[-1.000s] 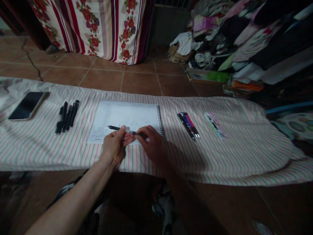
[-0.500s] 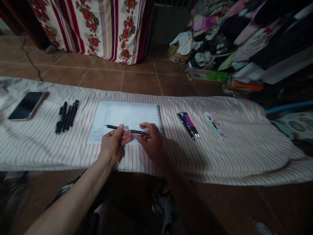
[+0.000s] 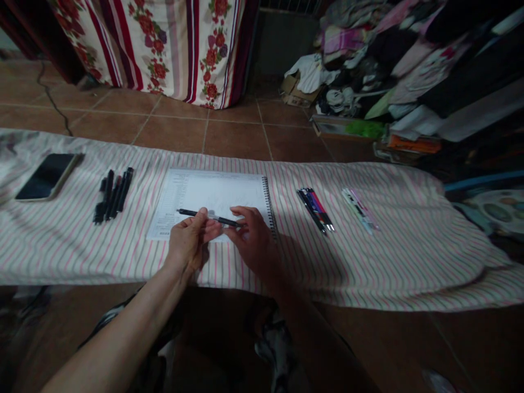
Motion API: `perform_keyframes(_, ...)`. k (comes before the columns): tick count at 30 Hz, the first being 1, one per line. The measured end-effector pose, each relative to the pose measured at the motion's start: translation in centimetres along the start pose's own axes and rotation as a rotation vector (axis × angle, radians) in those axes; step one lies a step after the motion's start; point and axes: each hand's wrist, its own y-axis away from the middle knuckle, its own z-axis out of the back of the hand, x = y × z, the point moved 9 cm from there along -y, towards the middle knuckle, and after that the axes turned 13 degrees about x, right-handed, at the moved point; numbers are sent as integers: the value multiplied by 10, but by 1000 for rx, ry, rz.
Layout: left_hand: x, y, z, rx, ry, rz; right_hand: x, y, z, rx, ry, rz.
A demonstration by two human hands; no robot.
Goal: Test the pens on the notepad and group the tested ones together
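A dark pen with a clear middle section lies nearly level above the notebook. My left hand is closed on it, thumb on top and fingers underneath. At the pen's right end, my right hand has its thumb and fingers curled around the tip; the exact contact is partly hidden. Beneath both hands is a spiral notebook with a white page, its black coil along the right side.
Several black pens and a phone lie to the left on the striped cloth. Dark and purple pens and a pale group of pens lie to the right. Clothes are piled beyond, on the tiled floor.
My right hand has shifted slightly left along the pen, and the pen's right end dips a little. My left hand keeps its hold in about the same place.
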Motion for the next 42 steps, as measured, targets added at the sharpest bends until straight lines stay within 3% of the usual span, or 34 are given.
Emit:
perform_keyframes(6, 0, 0, 3, -18, -11, -2, 11, -3, 5, -13, 135, 71)
perform_keyframes(13, 4, 0, 0, 9, -37, 34, -19, 0, -6, 62, -137, -218)
perform_keyframes(19, -1, -2, 2, -10, -19, 15, -6, 0, 4, -38, 0, -43)
perform_keyframes(23, 1, -1, 1, -4, -26, 16, 10, -3, 5, -14, 117, 61)
perform_keyframes(31, 7, 2, -2, 21, -65, 48, -18, -2, -2, 59, -71, -218)
perform_keyframes(36, 4, -2, 1, 22, -42, 32, -15, -1, 6, -24, -95, -96)
perform_keyframes(42, 5, 0, -1, 16, -18, 41, 7, -4, 5, 16, 68, 47)
